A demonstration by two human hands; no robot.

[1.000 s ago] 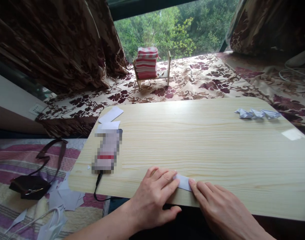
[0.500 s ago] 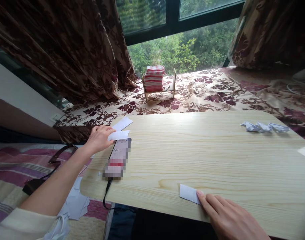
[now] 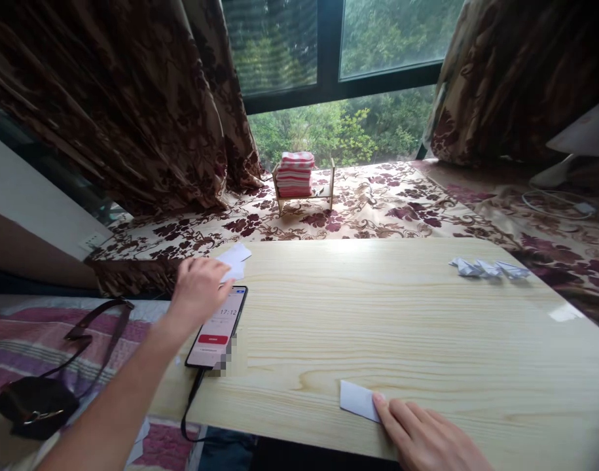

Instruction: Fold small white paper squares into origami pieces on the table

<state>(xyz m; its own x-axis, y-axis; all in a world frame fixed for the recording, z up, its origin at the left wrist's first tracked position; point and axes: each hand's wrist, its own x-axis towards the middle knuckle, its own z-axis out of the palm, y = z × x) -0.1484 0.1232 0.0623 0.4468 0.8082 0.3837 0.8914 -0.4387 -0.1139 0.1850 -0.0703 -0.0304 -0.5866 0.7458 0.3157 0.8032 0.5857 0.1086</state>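
My left hand (image 3: 201, 291) is over the left part of the table, slightly blurred, with thumb and bent fingers apart. Just beyond its fingertips lie white paper slips (image 3: 237, 254), overlapping each other; their left ends are behind the fingers. Below this hand is a phone (image 3: 215, 333) with a timer on its screen and a black strap. Near the front edge, my right hand (image 3: 421, 428) has thumb and fingers on the right end of a small white paper strip (image 3: 357, 398), which lies flat on the wood.
Folded paper pieces (image 3: 490, 269) stand in a row at the table's (image 3: 378, 314) far right. Behind are a small rack with striped cloths (image 3: 295, 175), curtains (image 3: 132, 98) and a lamp (image 3: 584, 131). A dark bag (image 3: 36, 405) and more paper (image 3: 139, 441) lie at left.
The slip that my left hand held now lies over the other slip, farther back. My left hand partly covers the phone's edge. The right hand keeps its paper strip. The view has shifted.
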